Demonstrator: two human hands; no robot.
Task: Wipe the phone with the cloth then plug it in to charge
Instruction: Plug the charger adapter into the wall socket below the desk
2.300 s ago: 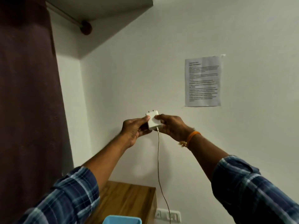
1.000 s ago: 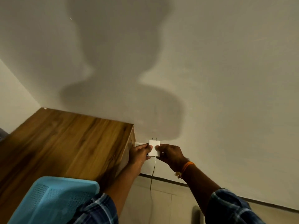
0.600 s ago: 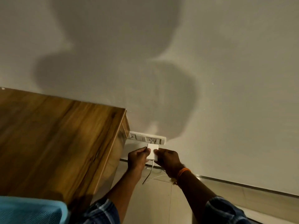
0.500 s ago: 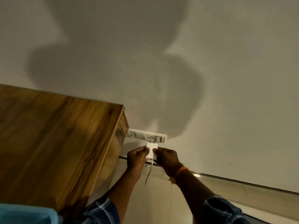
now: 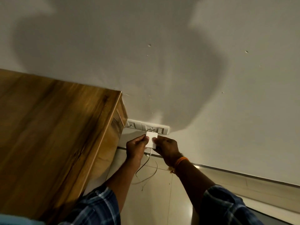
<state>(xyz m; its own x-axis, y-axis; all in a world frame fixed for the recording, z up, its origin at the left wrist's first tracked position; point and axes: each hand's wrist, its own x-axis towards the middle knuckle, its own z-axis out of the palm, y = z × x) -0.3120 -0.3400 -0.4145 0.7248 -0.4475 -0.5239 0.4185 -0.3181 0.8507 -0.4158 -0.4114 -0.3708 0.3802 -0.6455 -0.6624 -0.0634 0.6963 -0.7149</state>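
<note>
A white charger adapter is pinched from both sides, my left hand on its left edge and my right hand on its right. Its metal prongs point up at the white wall socket plate low on the wall and touch or enter the middle outlet. The thin white charging cable hangs from the adapter and loops over the floor. Neither the phone nor the cloth is in view.
A wooden cabinet stands against the wall directly left of the socket, its side close to my left hand. A light-blue object shows at the bottom left corner. Pale floor tiles lie below; a dark skirting strip runs along the wall.
Both hands carried the adapter down from chest height to the low socket. Since half a second ago the prongs have closed the small gap to the outlet, and the view has tilted down.
</note>
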